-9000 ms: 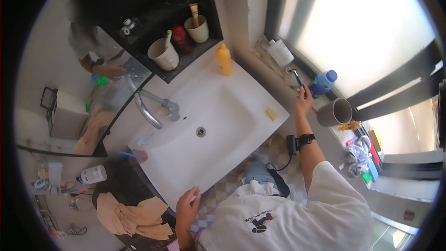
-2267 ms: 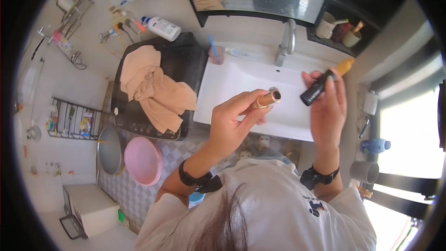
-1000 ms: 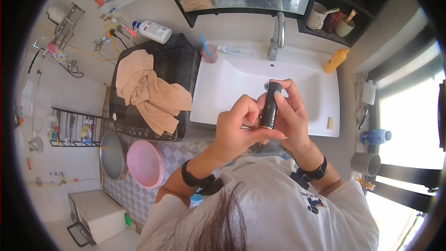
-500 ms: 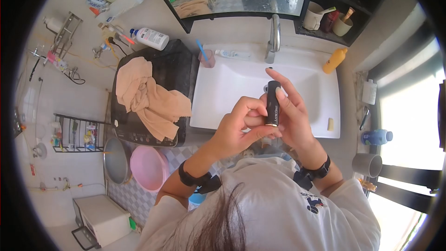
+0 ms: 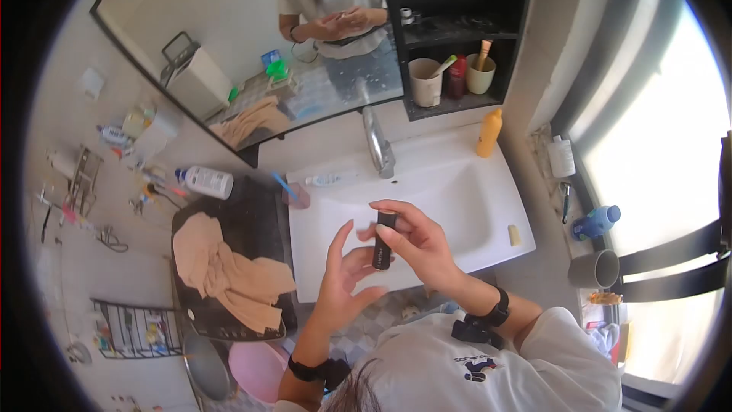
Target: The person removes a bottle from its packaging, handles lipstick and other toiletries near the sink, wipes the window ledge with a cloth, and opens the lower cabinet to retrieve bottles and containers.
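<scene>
A black lipstick tube (image 5: 383, 243) with pale lettering stands nearly upright over the front of the white sink (image 5: 465, 191). My right hand (image 5: 421, 243) grips it, thumb across its front and index finger over its top end. My left hand (image 5: 347, 282) is just left of the tube, thumb and fingers spread. Some of its fingertips pass behind the tube, and whether they touch it I cannot tell.
A faucet (image 5: 378, 141), a yellow bottle (image 5: 490, 133), a toothpaste tube (image 5: 323, 180) and a cup (image 5: 296, 196) stand along the sink. A tan cloth (image 5: 225, 267) lies on the black surface at left. A mirror (image 5: 221, 23) hangs above, beside a dark shelf (image 5: 457, 36).
My left hand has loosened from the lipstick tube and spread its fingers, while my right hand keeps hold of it. The view has tilted up, showing more of the mirror and shelf.
</scene>
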Available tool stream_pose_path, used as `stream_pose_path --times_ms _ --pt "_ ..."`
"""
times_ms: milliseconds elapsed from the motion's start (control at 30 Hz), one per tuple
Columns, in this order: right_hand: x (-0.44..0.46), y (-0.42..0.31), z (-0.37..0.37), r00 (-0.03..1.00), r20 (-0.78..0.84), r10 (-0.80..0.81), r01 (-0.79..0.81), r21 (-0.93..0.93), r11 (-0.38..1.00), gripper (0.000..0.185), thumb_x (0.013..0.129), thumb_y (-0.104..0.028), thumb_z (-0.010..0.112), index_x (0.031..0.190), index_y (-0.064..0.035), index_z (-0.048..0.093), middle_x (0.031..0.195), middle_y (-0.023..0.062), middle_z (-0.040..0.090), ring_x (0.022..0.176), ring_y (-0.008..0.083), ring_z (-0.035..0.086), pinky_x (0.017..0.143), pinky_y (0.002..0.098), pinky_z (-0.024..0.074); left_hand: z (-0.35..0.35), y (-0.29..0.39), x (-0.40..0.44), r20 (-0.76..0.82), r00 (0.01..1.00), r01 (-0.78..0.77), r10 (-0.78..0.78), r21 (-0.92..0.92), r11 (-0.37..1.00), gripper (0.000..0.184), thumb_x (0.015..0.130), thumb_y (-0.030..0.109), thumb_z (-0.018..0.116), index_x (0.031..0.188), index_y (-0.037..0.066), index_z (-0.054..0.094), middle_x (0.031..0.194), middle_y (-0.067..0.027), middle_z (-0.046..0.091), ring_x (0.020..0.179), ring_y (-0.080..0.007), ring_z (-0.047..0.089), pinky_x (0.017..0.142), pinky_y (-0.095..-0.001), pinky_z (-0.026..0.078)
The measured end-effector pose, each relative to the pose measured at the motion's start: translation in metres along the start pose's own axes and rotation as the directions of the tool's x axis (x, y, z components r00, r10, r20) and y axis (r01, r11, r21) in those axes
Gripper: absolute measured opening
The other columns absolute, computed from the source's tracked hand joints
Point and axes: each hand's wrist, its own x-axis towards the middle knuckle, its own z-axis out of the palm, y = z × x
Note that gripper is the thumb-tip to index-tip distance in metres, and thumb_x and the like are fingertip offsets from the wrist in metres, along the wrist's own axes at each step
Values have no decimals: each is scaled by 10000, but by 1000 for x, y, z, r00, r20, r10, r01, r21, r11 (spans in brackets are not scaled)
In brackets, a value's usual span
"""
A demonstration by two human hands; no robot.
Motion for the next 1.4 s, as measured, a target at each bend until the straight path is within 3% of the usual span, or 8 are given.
stream_pose_path --times_ms 33,133,200,300,500,600,767,1400 --pt "0 3 -4 1000 -12 -13 13 4 1000 412 1009 -165 594 1387 -37 492 1101 94 678 1002 132 650 796 275 534 5 -1 1 18 1000 2 -2 5 1000 844 891 16 715 1514 60 147 1260 -178 544 1164 -277 605 880 -389 573" --pt "7 0 -14 970 153 -189 243 -638 731 412 943 -184 684 1316 -40 589 1182 124 659 1133 261 632 993 377 482 19 -13 10 -185 969 123 -164 -215 969 870 906 8 686 1551 95 109 1150 -170 603 988 -230 619 809 -348 564" --pt "18 -7 -20 941 271 -203 334 -639 693 432 926 -175 690 1336 -84 586 1217 152 649 1224 312 589 1049 407 451 17 -20 16 -232 965 103 -121 -91 991 763 942 -39 599 1540 76 139 1044 -174 638 876 -223 651 758 -341 545" --pt "47 -34 -48 871 312 -379 440 -838 323 418 912 -146 695 1318 -105 605 1232 153 651 1241 327 575 1055 439 440 14 -11 21 -239 955 156 -175 -95 983 673 951 -42 577 1508 46 210 1013 -175 648 838 -216 658 747 -332 539" --pt "174 -136 -140 752 142 -643 369 -900 233 229 883 -86 640 1094 -5 675 1071 175 674 976 368 650 855 413 518 -7 -7 7 -215 942 237 -258 -116 964 387 943 -23 569 1309 -53 449 972 -170 652 787 -211 656 729 -333 533" --pt "241 -158 -166 708 257 -657 385 -921 54 286 858 -106 663 1127 -8 666 1110 173 658 996 379 642 867 426 518 -8 -5 0 -283 901 278 -329 -208 938 277 904 25 570 1162 -32 486 851 -165 644 709 -249 653 665 -343 523" --pt "299 -169 -154 851 348 -392 277 -934 -227 428 801 -139 714 1214 -57 640 1164 154 605 1080 351 618 914 421 517 -12 -3 -10 -396 853 330 -340 -96 939 284 914 16 573 1179 -49 494 858 -163 645 708 -241 652 667 -335 521" --pt "312 -160 -185 795 508 -333 446 -860 -247 384 819 -195 738 1173 -77 646 1139 145 555 1115 366 555 942 444 494 -2 -14 -12 -464 777 411 -426 -138 901 288 941 17 623 1209 -58 552 930 -125 671 765 -172 669 697 -283 546"
